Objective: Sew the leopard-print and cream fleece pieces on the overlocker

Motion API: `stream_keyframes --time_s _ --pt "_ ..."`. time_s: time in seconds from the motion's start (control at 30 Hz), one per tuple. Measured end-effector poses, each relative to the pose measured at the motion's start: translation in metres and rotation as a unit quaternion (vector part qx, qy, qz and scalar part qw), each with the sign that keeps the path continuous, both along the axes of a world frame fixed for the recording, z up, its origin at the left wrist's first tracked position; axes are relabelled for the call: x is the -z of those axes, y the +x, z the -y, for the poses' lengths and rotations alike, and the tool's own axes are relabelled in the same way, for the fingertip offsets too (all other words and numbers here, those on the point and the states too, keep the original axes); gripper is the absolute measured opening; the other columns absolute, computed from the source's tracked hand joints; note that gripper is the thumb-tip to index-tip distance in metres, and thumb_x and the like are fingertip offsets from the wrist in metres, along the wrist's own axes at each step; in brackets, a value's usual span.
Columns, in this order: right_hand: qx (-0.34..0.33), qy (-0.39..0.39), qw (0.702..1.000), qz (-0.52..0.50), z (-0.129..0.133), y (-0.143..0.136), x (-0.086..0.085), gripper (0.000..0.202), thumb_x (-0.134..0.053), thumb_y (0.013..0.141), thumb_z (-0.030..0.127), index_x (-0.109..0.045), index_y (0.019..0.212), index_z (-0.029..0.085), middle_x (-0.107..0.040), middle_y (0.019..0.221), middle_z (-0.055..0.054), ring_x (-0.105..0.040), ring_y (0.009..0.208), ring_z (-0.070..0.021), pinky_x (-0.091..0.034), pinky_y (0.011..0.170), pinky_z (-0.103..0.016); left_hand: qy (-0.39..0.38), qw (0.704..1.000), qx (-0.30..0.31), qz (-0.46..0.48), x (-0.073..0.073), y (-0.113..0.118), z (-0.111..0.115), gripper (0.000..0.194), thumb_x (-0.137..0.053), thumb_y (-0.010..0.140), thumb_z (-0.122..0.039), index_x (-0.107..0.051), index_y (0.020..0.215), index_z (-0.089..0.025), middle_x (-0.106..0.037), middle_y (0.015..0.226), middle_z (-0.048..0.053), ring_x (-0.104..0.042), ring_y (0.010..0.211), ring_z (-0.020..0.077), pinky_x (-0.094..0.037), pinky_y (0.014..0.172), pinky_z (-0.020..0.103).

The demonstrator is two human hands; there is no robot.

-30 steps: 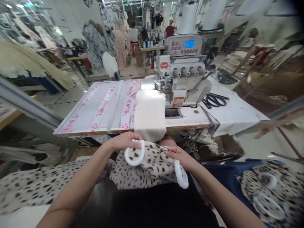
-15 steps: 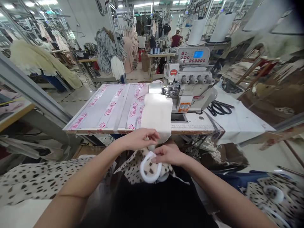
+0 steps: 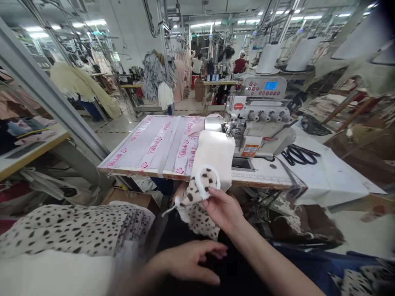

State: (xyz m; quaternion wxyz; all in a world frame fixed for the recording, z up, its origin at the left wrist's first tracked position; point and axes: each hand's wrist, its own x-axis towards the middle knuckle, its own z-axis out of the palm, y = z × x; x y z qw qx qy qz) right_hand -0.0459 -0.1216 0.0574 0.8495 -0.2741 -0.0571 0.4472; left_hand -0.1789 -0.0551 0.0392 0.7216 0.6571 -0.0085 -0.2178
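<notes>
A spotted fabric piece point(image 3: 197, 197) with a white ring-shaped trim is held up in the clenched fingers of the right hand point(image 3: 224, 207), just in front of the table point(image 3: 148, 144) edge and below the white cloth point(image 3: 214, 158). The left hand point(image 3: 188, 261) is spread open, grasping nothing, over the dark lap. A sewing machine point(image 3: 259, 123) is seen on the table.

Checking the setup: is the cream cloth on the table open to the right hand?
Probably yes: the right hand, holding the spotted piece, sits just below the cream cloth, nothing between.
</notes>
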Motion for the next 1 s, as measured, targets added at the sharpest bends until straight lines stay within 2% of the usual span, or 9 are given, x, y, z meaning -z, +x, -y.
stream_keyframes --time_s 0.07,0.13,0.3,0.4,0.53,0.63,0.7,0.87,1.0 --pt "0.011 0.008 1.0 -0.004 -0.002 -0.007 -0.005 0.03 -0.065 0.064 0.011 -0.061 0.093 0.02 -0.067 0.085 -0.001 -0.06 0.089 -0.0177 -0.051 0.078 -0.027 -0.156 0.982 -0.101 0.008 0.026 0.005 0.009 0.061 -0.067 0.067 -0.029 -0.045 0.124 -0.03 -0.051 0.119 0.004 -0.045 0.113 0.0238 -0.038 0.088 0.033" --pt "0.008 0.013 1.0 -0.006 0.005 -0.013 -0.006 0.032 -0.064 0.067 0.012 -0.061 0.097 0.021 -0.067 0.089 -0.002 -0.06 0.091 -0.018 -0.05 0.08 -0.029 -0.309 0.931 -0.189 0.033 0.045 0.006 0.006 0.059 -0.07 0.063 -0.031 -0.05 0.118 -0.028 -0.051 0.118 0.005 -0.046 0.111 0.0231 -0.042 0.081 0.03" --pt "-0.045 0.004 0.999 -0.015 0.042 -0.019 0.012 0.032 -0.061 0.073 0.019 -0.059 0.104 0.023 -0.066 0.097 -0.003 -0.06 0.094 -0.0216 -0.047 0.085 -0.039 -0.517 0.82 -0.245 0.018 0.055 -0.01 -0.024 0.052 -0.065 0.063 -0.054 -0.059 0.104 -0.022 -0.056 0.114 0.006 -0.048 0.107 0.0244 -0.042 0.082 0.036" --pt "-0.05 -0.023 0.998 -0.04 0.062 -0.021 0.032 0.034 -0.067 0.066 0.018 -0.062 0.1 0.023 -0.068 0.093 -0.004 -0.061 0.088 -0.0221 -0.046 0.087 -0.041 -0.524 0.801 -0.284 -0.048 0.053 -0.012 -0.029 0.054 -0.058 0.071 -0.054 -0.057 0.108 -0.015 -0.058 0.111 0.009 -0.051 0.104 0.024 -0.041 0.087 0.036" --pt "-0.03 -0.05 0.993 -0.104 0.078 -0.024 0.054 0.032 -0.073 0.057 0.018 -0.067 0.087 0.025 -0.071 0.085 -0.002 -0.063 0.082 -0.0221 -0.044 0.09 -0.043 -0.437 0.79 -0.425 -0.07 0.05 -0.002 -0.019 0.031 -0.058 0.076 -0.02 -0.057 0.106 -0.012 -0.063 0.101 0.009 -0.055 0.101 0.0212 -0.037 0.096 0.036" --pt "-0.008 -0.055 0.986 -0.155 0.088 -0.025 0.065 0.024 -0.074 0.057 0.026 -0.068 0.08 0.025 -0.071 0.087 -0.002 -0.063 0.086 -0.023 -0.044 0.09 -0.043 -0.375 0.788 -0.488 -0.009 0.045 0.001 -0.013 0.048 -0.063 0.067 -0.006 -0.053 0.113 -0.016 -0.064 0.099 0.006 -0.056 0.099 0.0204 -0.038 0.095 0.035" --pt "0.009 -0.058 0.983 -0.176 0.094 -0.025 0.071 0.023 -0.074 0.057 0.029 -0.068 0.079 0.025 -0.071 0.088 -0.001 -0.063 0.088 -0.0231 -0.044 0.09 -0.043 -0.369 0.792 -0.485 0.006 0.042 0.001 -0.013 0.052 -0.064 0.063 -0.003 -0.054 0.112 -0.017 -0.065 0.096 0.005 -0.058 0.096 0.0198 -0.041 0.093 0.034" --pt "0.065 -0.099 0.981 -0.152 0.094 -0.022 0.077 0.024 -0.069 0.069 0.026 -0.066 0.092 0.025 -0.07 0.094 -0.001 -0.063 0.088 -0.0201 -0.045 0.09 -0.04 -0.464 0.782 -0.414 -0.04 0.036 0.003 -0.017 0.021 -0.054 0.08 -0.022 -0.063 0.097 -0.014 -0.066 0.095 0.006 -0.061 0.089 0.0189 -0.048 0.083 0.032" --pt "0.106 -0.101 0.985 -0.09 0.092 -0.015 0.076 0.027 -0.065 0.075 0.026 -0.062 0.102 0.024 -0.066 0.104 -0.002 -0.061 0.094 -0.0208 -0.046 0.088 -0.039 -0.498 0.768 -0.404 -0.013 0.042 0.008 -0.022 0.028 -0.037 0.089 -0.018 -0.064 0.097 -0.013 -0.065 0.099 0.007 -0.061 0.092 0.0181 -0.05 0.083 0.032"
